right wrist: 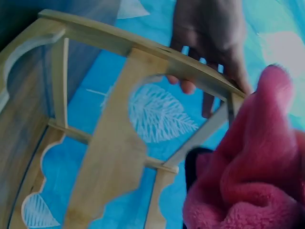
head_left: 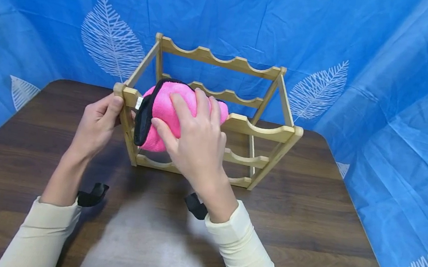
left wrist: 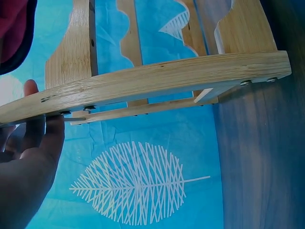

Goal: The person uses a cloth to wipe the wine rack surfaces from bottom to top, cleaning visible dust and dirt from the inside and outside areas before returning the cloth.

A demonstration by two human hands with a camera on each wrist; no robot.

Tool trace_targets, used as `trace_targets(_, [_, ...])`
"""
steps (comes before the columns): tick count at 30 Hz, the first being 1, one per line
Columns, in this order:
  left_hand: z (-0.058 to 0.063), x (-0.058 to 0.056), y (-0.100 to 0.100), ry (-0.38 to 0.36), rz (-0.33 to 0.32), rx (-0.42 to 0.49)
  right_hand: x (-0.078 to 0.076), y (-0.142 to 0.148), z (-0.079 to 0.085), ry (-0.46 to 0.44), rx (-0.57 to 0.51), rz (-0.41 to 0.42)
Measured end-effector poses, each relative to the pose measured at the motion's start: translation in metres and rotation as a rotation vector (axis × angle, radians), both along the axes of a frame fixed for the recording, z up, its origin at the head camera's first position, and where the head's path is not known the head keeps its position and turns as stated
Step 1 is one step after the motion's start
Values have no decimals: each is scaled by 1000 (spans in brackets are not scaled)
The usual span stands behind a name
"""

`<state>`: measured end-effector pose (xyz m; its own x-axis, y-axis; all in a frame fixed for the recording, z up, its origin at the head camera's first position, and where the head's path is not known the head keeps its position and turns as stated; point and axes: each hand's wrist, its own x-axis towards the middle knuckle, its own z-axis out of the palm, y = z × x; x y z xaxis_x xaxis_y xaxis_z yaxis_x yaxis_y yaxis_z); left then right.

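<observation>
A wooden wine rack (head_left: 263,130) with scalloped rails stands on the table. My left hand (head_left: 98,122) grips its front left post near the top corner; in the left wrist view the fingers (left wrist: 53,138) of that hand wrap round the wooden post. My right hand (head_left: 199,143) holds a bunched pink cloth (head_left: 161,105) with black edging and a small white tag (head_left: 139,103) against the left part of the front top rail. The cloth hides that stretch of rail. In the right wrist view the folded pink cloth (right wrist: 243,181) covers the lower right, beside the rack.
The dark wood-grain table (head_left: 306,232) has a glossy light patch in front of the rack. Behind and at both sides hangs a blue curtain (head_left: 228,11) with white leaf prints, close to the rack's back. Black straps (head_left: 92,195) sit at both wrists.
</observation>
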<state>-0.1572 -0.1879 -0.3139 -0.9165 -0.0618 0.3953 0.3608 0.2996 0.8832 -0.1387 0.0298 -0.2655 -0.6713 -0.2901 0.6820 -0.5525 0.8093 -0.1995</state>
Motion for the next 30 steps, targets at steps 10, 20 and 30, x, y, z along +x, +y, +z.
trace_targets(10, [-2,1,-4,31,-21,-2,-5,0,-9,111,22,16])
trace_targets(20, [-5,1,-8,64,-16,-9,-5,6,-4,71,67,38])
trace_targets(30, [-3,-1,-2,69,-31,9,-2,21,-2,133,13,80])
